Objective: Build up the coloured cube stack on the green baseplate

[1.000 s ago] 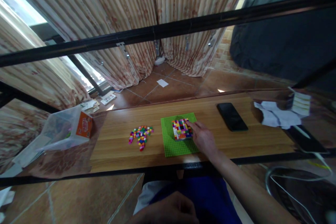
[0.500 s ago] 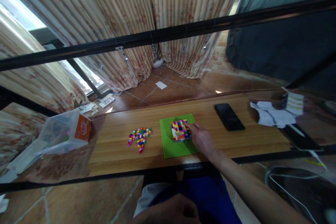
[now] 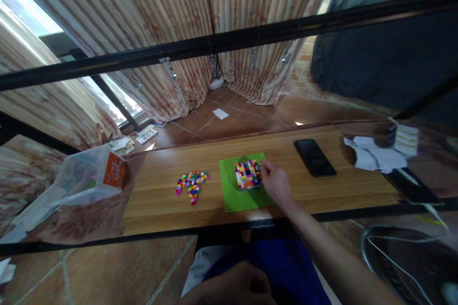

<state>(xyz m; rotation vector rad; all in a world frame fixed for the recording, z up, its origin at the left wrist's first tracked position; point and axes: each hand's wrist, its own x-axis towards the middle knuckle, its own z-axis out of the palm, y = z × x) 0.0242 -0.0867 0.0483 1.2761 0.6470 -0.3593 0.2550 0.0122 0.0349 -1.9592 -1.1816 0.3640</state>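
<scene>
A small square build of multicoloured toy bricks [image 3: 246,180], with a dark gap in its top, stands on a green baseplate [image 3: 229,200]. At its upper right corner is my right hand [image 3: 278,184], thumb and forefinger pinched together; whatever lies between the fingertips is too small to make out. Low in the view, over my lap, rests my left hand [image 3: 234,286], dim and loosely curled, with nothing visible in it. Loose toy bricks [image 3: 193,182] of many colours lie spread on the wooden board [image 3: 153,214], left of the baseplate.
A black phone [image 3: 315,157] lies right of the baseplate. Farther right are crumpled white papers [image 3: 375,155] and a dark tablet-like device [image 3: 418,188] with a white cable. A clear plastic box [image 3: 86,178] with an orange label stands at left. A black bar [image 3: 229,44] crosses beyond the table.
My right hand's fingertips have shifted slightly right, from the top of the brick build to its upper right corner. My left hand stays in place. The view has tilted slightly.
</scene>
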